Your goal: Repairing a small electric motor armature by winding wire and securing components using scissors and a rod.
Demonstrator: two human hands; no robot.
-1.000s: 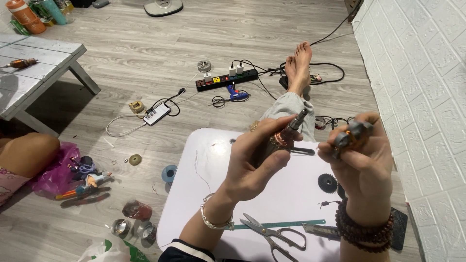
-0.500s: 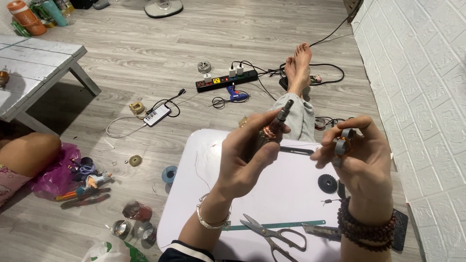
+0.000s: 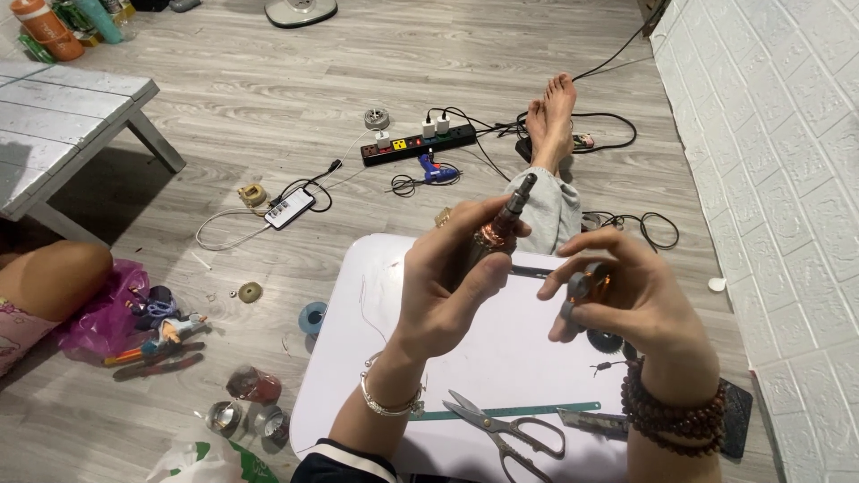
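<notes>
Centre frame, raised above the white board [image 3: 501, 358]: left hand [image 3: 447, 286] wrapped around a small motor rotor [image 3: 497, 234], copper winding showing between thumb and fingers, dark shaft pointing up and to the right. Grip is closed firmly on the lower body; shaft tip is free.

Right of centre: right hand [image 3: 640, 300] pinched shut on a small grey round part [image 3: 580, 285] with a glint of copper behind it; what kind of part it is cannot be told at this size. Hands are apart, the gap between them narrow, the grey part sitting lower than the shaft tip.

Judgement on handling: if the two pieces are to be mated, the rotor should be kept steady by the left hand while the right brings its part in along the shaft line, not at an angle; fingers should stay off the copper winding, which looks fine and easy to nick.

Lower frame, on the board: scissors [image 3: 506, 429] and a green ruler [image 3: 510, 412], just beside each other. A dark gear-like disc [image 3: 605, 341] lies under the right hand.

Upper centre, on the wood floor: power strip [image 3: 417, 144], blue glue gun [image 3: 436, 173]. Phone on a cable [image 3: 289, 210] left of these. Lower left: pink bag [image 3: 103, 313] with loose tools.
</notes>
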